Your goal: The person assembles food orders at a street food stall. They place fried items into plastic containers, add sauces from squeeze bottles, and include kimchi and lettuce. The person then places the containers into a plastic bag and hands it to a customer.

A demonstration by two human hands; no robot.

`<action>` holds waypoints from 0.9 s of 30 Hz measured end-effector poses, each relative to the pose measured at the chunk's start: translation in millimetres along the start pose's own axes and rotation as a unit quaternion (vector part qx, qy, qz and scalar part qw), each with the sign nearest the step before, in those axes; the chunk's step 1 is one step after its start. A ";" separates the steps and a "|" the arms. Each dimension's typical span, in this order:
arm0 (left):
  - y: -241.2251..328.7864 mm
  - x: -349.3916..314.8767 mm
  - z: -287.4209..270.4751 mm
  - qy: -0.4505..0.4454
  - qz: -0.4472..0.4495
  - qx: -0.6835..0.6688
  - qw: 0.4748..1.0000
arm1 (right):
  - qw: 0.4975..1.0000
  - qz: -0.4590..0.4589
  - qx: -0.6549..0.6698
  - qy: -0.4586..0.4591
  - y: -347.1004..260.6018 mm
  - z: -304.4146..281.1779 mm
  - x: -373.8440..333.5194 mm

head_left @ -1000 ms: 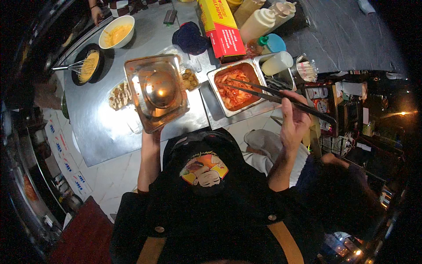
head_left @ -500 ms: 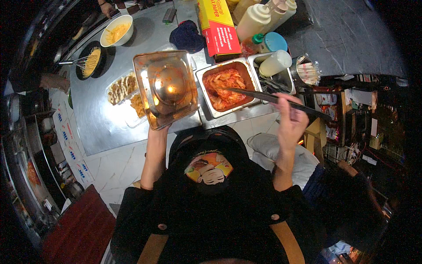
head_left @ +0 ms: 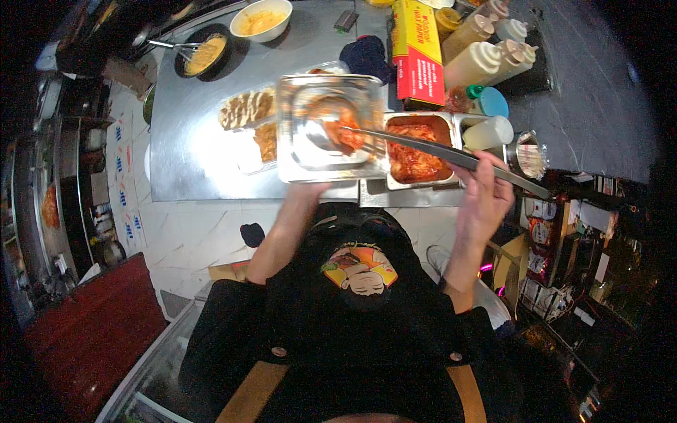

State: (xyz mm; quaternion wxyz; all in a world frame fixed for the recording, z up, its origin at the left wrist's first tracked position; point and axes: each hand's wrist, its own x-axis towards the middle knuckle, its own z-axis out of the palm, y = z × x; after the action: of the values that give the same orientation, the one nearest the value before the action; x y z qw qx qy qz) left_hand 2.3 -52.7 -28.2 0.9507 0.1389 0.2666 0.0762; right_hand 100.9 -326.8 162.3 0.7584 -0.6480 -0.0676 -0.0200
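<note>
My left hand point(head_left: 308, 192) grips the near edge of a square metal lid point(head_left: 289, 158), held over the counter and blurred by motion. My right hand point(head_left: 488, 187) is closed round dark metal tongs point(head_left: 431, 147), which slant to the left. At their tips a clump of red, kimchi-like food point(head_left: 347, 130) shows over the lid; whether it touches the lid I cannot tell. To the right of the lid, a steel pan point(head_left: 423, 185) holds more of the same food point(head_left: 416, 163). The tongs cross above this pan.
Sauce-striped food point(head_left: 245, 109) and brown food point(head_left: 265, 143) sit in clear trays left of the lid. Farther off are a white bowl point(head_left: 261, 32), a black bowl with a whisk point(head_left: 206, 58), a wax paper box point(head_left: 423, 77) and squeeze bottles point(head_left: 474, 65).
The tongs have swung left out of the pan, now with red food at their tips over the lid. My left hand has tilted the lid flatter. The whole view has shifted.
</note>
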 end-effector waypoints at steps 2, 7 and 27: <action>42.8 -12.8 -24.9 0.032 0.070 0.058 0.995 | 0.999 0.012 -0.020 -0.023 30.3 28.1 -5.4; 102.8 -32.6 -52.1 -0.059 0.247 0.185 0.949 | 0.996 0.004 -0.074 -0.050 97.5 88.3 -27.4; 132.0 -66.3 -97.3 -0.041 0.233 0.220 0.946 | 0.938 -0.154 -0.289 -0.115 140.7 139.3 -38.2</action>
State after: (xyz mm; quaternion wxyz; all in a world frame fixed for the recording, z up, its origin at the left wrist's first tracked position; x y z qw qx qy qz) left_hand -114.5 79.9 -35.5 0.8624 0.4055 0.1977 0.2295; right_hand 69.0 -169.3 40.6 0.5128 -0.8191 -0.2442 -0.0807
